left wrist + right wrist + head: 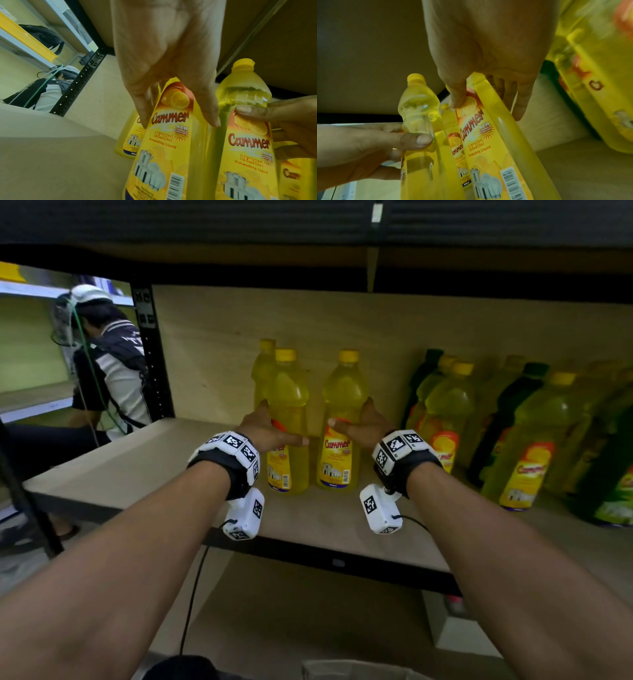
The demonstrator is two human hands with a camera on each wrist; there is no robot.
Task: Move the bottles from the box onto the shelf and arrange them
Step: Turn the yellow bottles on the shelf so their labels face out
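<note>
Two yellow lemon dishwashing bottles stand upright side by side on the wooden shelf board [137, 460]. My left hand [270, 429] grips the left bottle [287, 395] at mid-height, thumb across its label. The left wrist view shows the left hand [171, 67] with fingers wrapped round the left bottle [168, 148]. My right hand [366, 426] grips the right bottle [344, 392] in the same way. In the right wrist view, the right hand [488, 60] holds the right bottle [488, 148] with the thumb on the label. A third yellow bottle [263, 364] stands behind the left one.
A row of several yellow and dark green bottles [527, 440] fills the shelf to the right. A black upright [152, 354] bounds the shelf on the left, with a crouching person [109, 364] beyond it. The upper shelf [308, 268] hangs low overhead. Bare board lies left of the bottles.
</note>
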